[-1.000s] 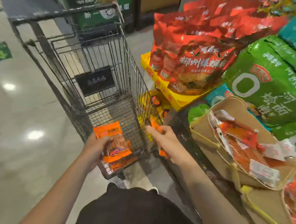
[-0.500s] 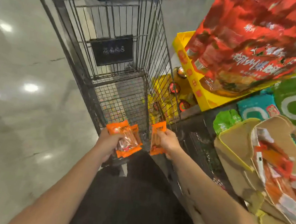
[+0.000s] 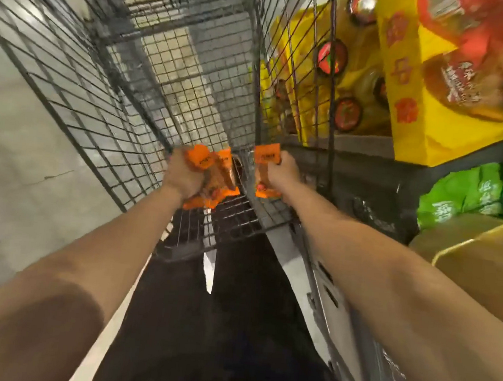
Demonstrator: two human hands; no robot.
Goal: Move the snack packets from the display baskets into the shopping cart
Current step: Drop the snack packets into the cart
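Note:
A grey wire shopping cart (image 3: 79, 73) fills the upper left and middle of the head view. My left hand (image 3: 183, 177) grips a bunch of orange snack packets (image 3: 217, 177) at the cart's near end, low inside the wire walls. My right hand (image 3: 279, 174) holds one more orange snack packet (image 3: 265, 167) upright against the cart's right wall. The cart's mesh floor shows bare beyond the hands. A brown display basket (image 3: 479, 251) sits at the right edge, its contents out of view.
A yellow display box (image 3: 415, 92) with red packs on top stands right of the cart, with round-lidded jars (image 3: 332, 59) behind the wire. Green bags (image 3: 464, 194) lie below it. A dark shelf front (image 3: 369, 184) runs along the right. Polished floor (image 3: 16, 141) lies left.
The view has dropped and closed in on the cart. Both hands have gone forward and down with their packets, from the cart's near rim to low inside the basket.

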